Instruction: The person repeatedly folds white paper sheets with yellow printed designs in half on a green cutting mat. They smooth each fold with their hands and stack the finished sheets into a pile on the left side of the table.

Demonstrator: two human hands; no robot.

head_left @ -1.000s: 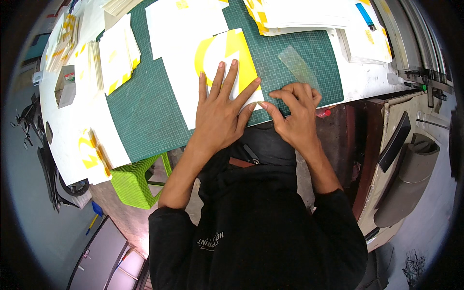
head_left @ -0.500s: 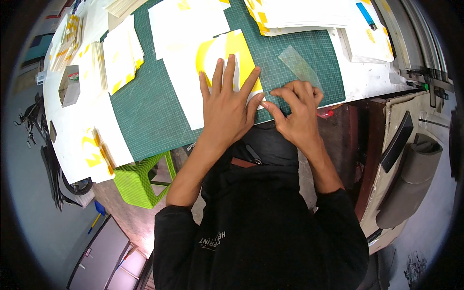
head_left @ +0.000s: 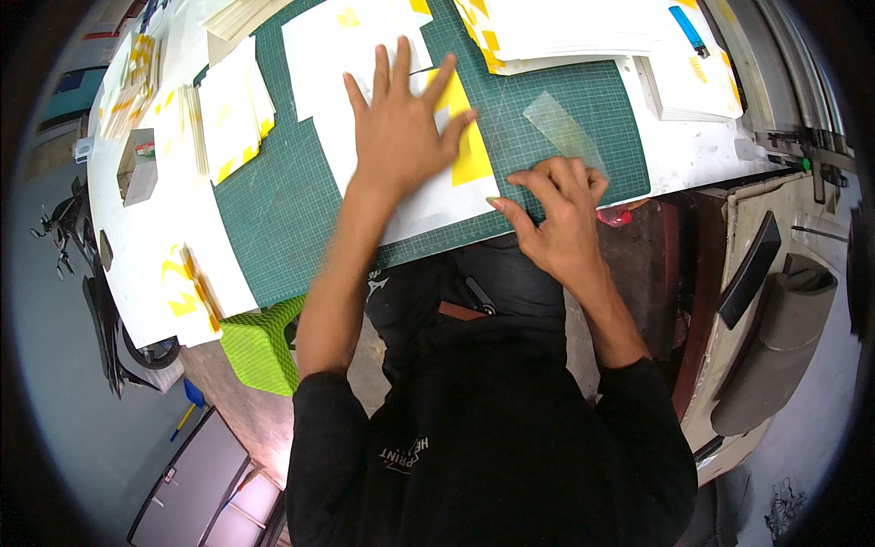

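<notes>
A white sheet with a yellow print lies on the green gridded cutting mat. My left hand is over the sheet, fingers spread, hiding much of the print; slight blur leaves unclear whether it presses down. Beside the sheet's lower right corner is my right hand, its fingers bent and the thumb apart from the index finger. No object shows between them. Just beyond the right hand's knuckles, a clear plastic strip lies on the mat. More white paper extends under and past my left hand.
Stacks of white-and-yellow printed sheets stand at the left, with a small grey box beside them. A large paper stack sits at the far right, near a blue lighter-like or cutter-like tool. A green stool stands below the table edge.
My left hand has slid away from me and to the left, uncovering the sheet's lower part. My right thumb has dropped slightly from the sheet's corner; the right hand otherwise stays put.
</notes>
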